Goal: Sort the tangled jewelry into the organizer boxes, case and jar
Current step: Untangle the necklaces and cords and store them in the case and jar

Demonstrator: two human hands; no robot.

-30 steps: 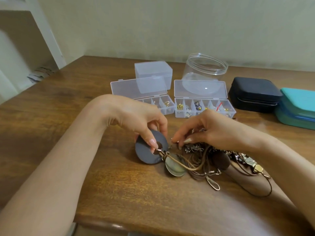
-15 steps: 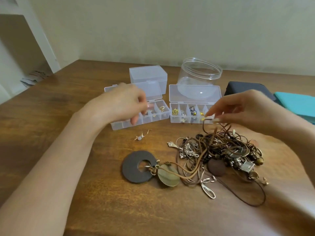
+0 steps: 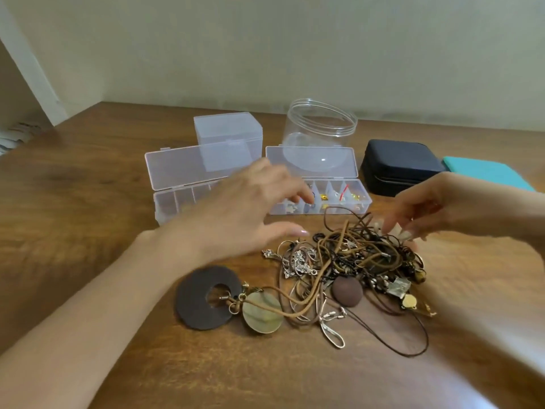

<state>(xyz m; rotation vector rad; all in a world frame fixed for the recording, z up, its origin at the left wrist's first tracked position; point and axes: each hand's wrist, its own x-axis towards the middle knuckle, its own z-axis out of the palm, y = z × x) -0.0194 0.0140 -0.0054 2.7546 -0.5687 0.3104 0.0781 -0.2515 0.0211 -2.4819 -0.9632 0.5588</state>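
Left hand (image 3: 236, 214), fingers spread, has swung toward tangled jewelry (image 3: 348, 261).

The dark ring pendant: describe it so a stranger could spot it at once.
On the wooden table, find the tangled jewelry pile. At its left end lies the dark ring pendant, beside a pale shell disc. It alone is a flat brown disc with a round hole.

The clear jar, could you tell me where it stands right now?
Head view, centre back: the jar stands behind the right organizer box, left of the dark case.
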